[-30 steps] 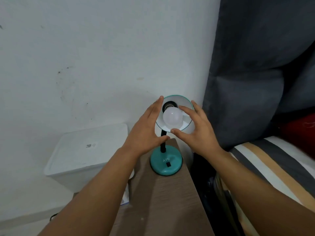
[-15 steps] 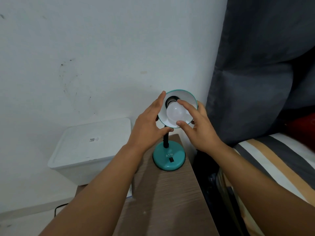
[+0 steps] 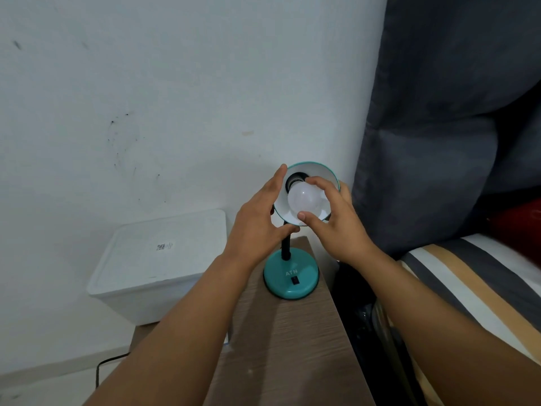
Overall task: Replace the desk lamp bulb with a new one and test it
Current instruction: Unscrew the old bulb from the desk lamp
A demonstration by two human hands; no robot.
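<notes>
Right hand (image 3: 336, 230) has thumb and fingers curled round the white bulb (image 3: 307, 199), which sits in the socket inside the teal lamp shade (image 3: 325, 174); left hand (image 3: 257, 218) is spread, fingers straight along the shade's left rim, thumb under it, bracing. Lamp base (image 3: 289, 276) stands at the far end of the wooden tabletop (image 3: 287, 347). Step looks like unscrewing or seating the bulb, can't tell which. To do it well: keep the shade braced so the gooseneck doesn't swing, turn with light even fingertip pressure, don't squeeze the globe. Versus half a second ago: right fingers have wrapped further over the bulb's top, thumb shifted under its lower edge; left hand unchanged on the rim.
</notes>
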